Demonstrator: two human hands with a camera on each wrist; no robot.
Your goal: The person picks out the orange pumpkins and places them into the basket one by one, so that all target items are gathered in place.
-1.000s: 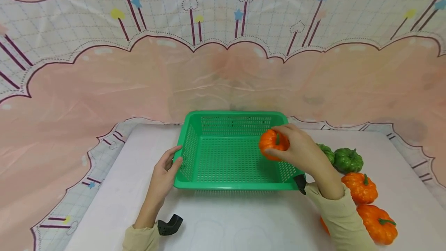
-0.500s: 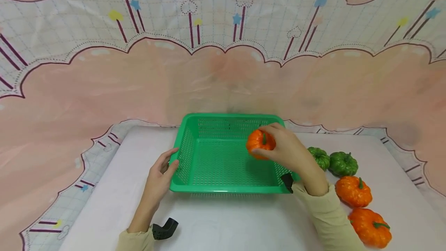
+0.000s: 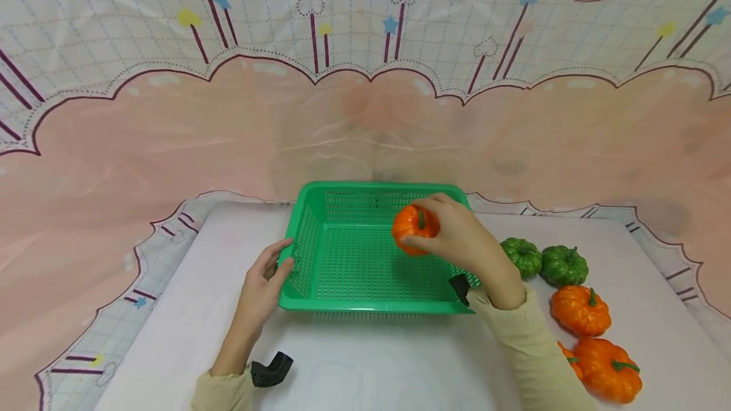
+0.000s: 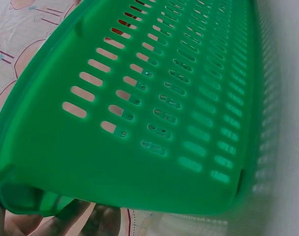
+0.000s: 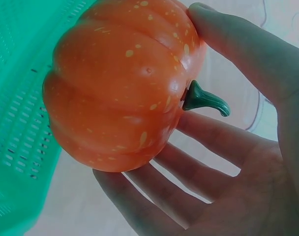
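My right hand [image 3: 459,233] holds an orange pumpkin [image 3: 410,228] with a green stem between thumb and fingers, above the right part of the green plastic basket [image 3: 377,305]. In the right wrist view the pumpkin [image 5: 125,88] has yellow flecks, and the thumb and fingertips press on its sides. My left hand [image 3: 259,290] grips the left rim of the basket. From the left wrist, the slotted basket wall [image 4: 115,167] fills most of the view and a few fingers [image 4: 103,221] show beside the rim. The basket has nothing lying in it.
On the white table [image 3: 365,366], right of the basket, lie two green pumpkins [image 3: 563,265] and several orange ones [image 3: 608,370], one partly behind the right sleeve [image 3: 525,347]. A patterned cloth [image 3: 365,125] hangs behind the table. Black wrist mounts [image 3: 272,370] jut from the sleeves.
My right hand has carried the orange pumpkin leftward, from the basket's right side further in over it. The left hand keeps its grip on the rim.
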